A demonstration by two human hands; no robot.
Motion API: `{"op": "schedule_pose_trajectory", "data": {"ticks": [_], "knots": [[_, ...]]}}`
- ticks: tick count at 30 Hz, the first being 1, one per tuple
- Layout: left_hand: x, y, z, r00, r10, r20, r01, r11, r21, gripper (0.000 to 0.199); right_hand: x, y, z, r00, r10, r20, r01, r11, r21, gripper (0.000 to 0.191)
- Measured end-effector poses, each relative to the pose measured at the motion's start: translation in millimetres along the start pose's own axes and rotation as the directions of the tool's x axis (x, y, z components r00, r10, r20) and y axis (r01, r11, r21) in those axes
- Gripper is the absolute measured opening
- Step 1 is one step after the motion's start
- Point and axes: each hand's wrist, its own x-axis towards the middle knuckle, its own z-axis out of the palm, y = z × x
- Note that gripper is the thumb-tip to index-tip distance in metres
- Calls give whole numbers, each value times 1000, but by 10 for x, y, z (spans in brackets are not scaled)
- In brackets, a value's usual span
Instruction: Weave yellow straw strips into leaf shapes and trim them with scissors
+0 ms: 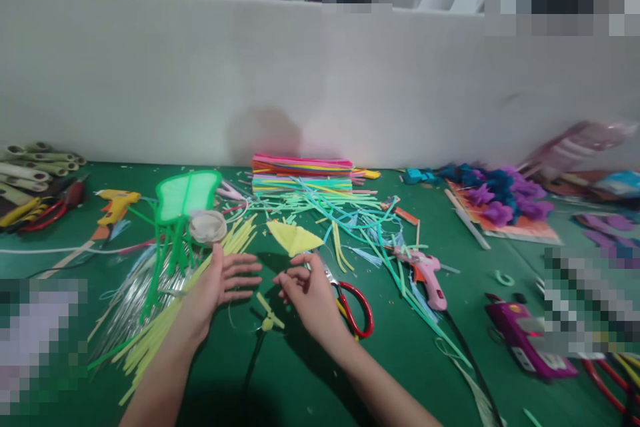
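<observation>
My left hand (233, 277) is spread, palm turned inward, with nothing in it, over the right edge of a bundle of yellow-green strips (150, 340). Facing it, my right hand (305, 287) has its fingers curled with the thumb against them; what they hold, if anything, is too small to make out. Just beyond its fingertips is a folded yellow piece (295, 239). Between the hands, lower down, lies a small yellow-green knotted piece (269, 318). Scissors with red handles (357, 310) rest beside my right wrist.
A pink glue gun (430, 280) lies right, a yellow one (117, 205) left near a green frame (187, 197). Coloured strips (303, 177) are stacked by the white partition (300, 73). Purple flowers (515, 193), a magenta device (530, 340) and bamboo pieces (30, 167) sit farther out.
</observation>
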Motion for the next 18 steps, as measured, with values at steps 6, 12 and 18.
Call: {"op": "schedule_pose_trajectory", "data": {"ticks": [6,12,18], "knots": [[-106,-336,-46,986,-56,154,62,998,-34,55,30,52,-57,995,-91,-30,91,996,4,19],[-48,-417,40,964,-9,267,-17,995,97,32,40,95,29,997,-75,34,76,997,-25,16],[96,-424,77,998,57,38,-61,992,112,26,-52,-52,-134,987,-68,142,142,778,-612,9]]}}
